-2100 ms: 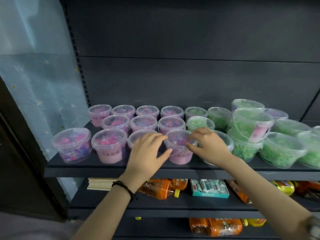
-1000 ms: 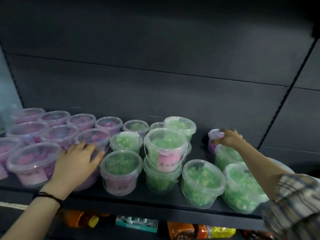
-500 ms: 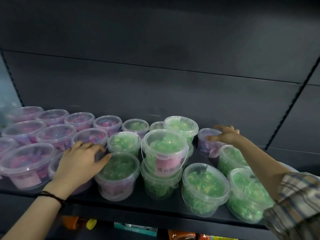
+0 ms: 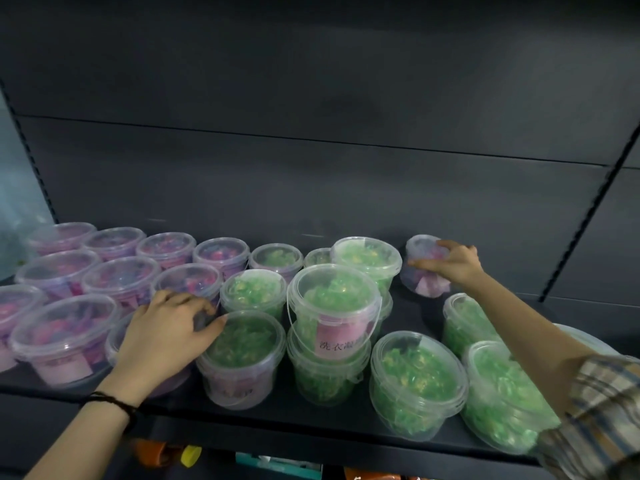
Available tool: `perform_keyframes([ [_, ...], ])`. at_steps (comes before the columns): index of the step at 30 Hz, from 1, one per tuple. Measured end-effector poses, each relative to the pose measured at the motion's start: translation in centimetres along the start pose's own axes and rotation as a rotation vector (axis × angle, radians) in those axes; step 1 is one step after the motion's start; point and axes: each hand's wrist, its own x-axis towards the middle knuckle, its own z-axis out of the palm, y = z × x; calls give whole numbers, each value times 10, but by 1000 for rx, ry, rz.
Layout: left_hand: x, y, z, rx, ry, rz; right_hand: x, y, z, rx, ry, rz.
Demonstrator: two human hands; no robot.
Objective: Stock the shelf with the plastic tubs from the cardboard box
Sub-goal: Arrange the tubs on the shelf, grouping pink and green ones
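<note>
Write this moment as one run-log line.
left hand: holds front pink tub | right hand: holds tilted pink tub at back | shelf: partly stocked

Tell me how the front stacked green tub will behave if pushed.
The stacked green tub would probably tip or slide: it perches on a lower tub. Packed full, it likely feels fairly heavy. Smooth clear plastic may be slippery.
</note>
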Motion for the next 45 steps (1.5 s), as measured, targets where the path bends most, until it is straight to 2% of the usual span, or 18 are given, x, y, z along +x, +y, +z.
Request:
perform_keyframes([
  [6, -1, -2, 0, 6, -13, -10, -24, -59, -57, 187, 305, -167],
  [10, -1, -1, -3, -18, -70, -12, -60, -119, -75, 241, 359, -312],
  [13, -1, -4, -7, -163, -79, -12, -98, -165, -62, 290, 270, -388],
  [16, 1, -11, -19, -442, 55, 13, -141, -207, -29, 387, 149, -419],
  [18, 3, -19, -33, -605, 159, 81, -169, -232, 1, 421, 84, -431],
  [22, -1, -40, -72, -868, 224, 233, -220, -282, 67, 387, 0, -478],
  [24, -4, -57, -85, -851, 267, 277, -243, -306, 100, 376, -30, -494],
  [27, -7, -92, -93, -680, 342, 263, -272, -340, 142, 411, -56, -449],
  [31, -8, -152, -99, -593, 288, 148, -299, -371, 185, 462, -164, -402],
  [38, -13, -258, -114, -691, 218, 24, -329, -404, 245, 434, -345, -565],
  [45, -21, -322, -123, -834, 94, -70, -333, -446, 285, 418, -399, -676],
])
